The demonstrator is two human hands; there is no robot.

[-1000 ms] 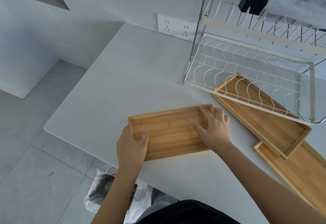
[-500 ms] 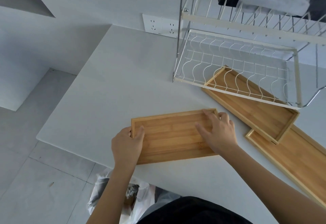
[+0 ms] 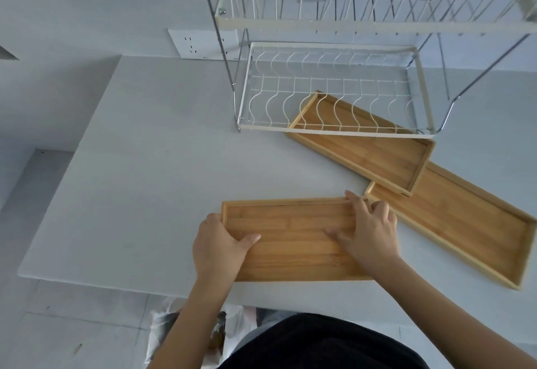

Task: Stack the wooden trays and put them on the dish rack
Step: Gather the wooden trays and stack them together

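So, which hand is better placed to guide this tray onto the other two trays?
The right hand. It grips the near tray's right end, beside the large tray and the middle tray.

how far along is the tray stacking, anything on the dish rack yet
Early stage. Done: nothing is stacked squarely, and the dish rack holds no trays. In hand: the left hand and right hand grip the ends of the near tray on the table. Left: the middle tray, part under the rack and overlapping the far-right tray, still needs stacking, then all go on the rack.
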